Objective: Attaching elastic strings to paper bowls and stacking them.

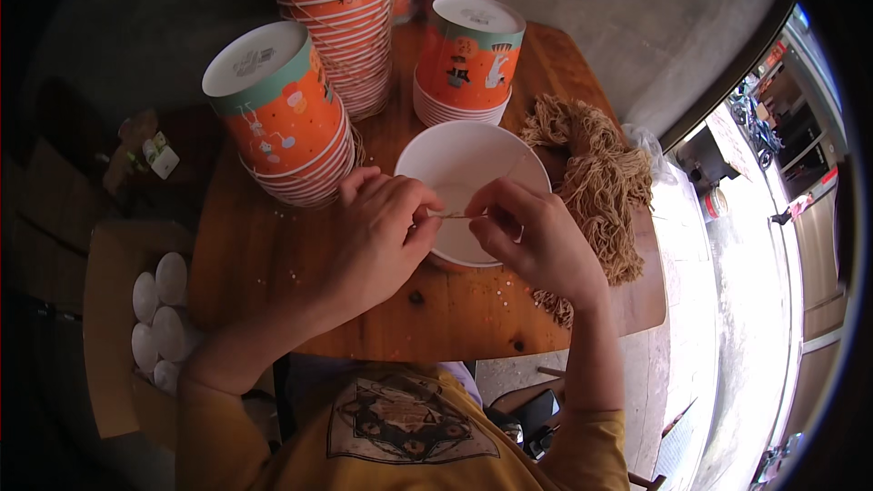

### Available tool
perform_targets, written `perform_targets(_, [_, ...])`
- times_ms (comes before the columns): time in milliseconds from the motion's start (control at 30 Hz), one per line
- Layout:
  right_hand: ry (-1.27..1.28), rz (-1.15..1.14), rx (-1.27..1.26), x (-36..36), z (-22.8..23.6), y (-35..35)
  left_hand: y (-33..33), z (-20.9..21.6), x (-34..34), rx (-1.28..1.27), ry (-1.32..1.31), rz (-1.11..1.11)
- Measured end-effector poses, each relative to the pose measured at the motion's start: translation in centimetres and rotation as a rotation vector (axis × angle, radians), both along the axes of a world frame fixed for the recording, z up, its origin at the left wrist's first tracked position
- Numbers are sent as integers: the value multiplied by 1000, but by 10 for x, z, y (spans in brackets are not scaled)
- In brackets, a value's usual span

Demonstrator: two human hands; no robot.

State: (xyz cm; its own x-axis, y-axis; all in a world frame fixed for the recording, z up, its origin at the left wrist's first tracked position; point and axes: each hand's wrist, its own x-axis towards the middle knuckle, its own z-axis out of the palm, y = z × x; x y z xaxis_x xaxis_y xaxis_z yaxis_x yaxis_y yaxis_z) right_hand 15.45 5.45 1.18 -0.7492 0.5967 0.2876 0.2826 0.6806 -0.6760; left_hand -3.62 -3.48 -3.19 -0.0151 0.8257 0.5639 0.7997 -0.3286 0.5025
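Between my two hands a short length of twine [452, 215] is stretched over the open mouth of a paper bucket [450, 156]. My left hand [386, 218] pinches one end of it between thumb and forefinger. At the other end, my right hand [532, 232] grips it the same way, close to the bucket's right rim. The bucket stands mouth up on the wooden table, its white inside showing. Just to the right of my right hand lies a thick bundle of tan twine [596, 182], loose strands spilling toward the table's front edge.
Upside-down stacks of orange buckets stand at the left [282, 118], behind it [341, 27] and at the back middle [468, 59]. A cardboard box [114, 345] with several white cups sits on the left below the table [382, 327]. Bright daylight enters at the right.
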Motion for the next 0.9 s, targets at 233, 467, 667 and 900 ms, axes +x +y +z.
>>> perform_targets(233, [102,22,56,-2,-13,8,0,12,5,-86,26,-39])
perform_targets(467, [89,-52,141,-8,-24,6,13,-1,9,41,80,5])
perform_targets(667, [161,-346,210,-16,-33,6,10,0,-4,-10,63,-45])
perform_targets(900, [174,-344,230,-20,-36,5,4,9,-21,-10,223,-284])
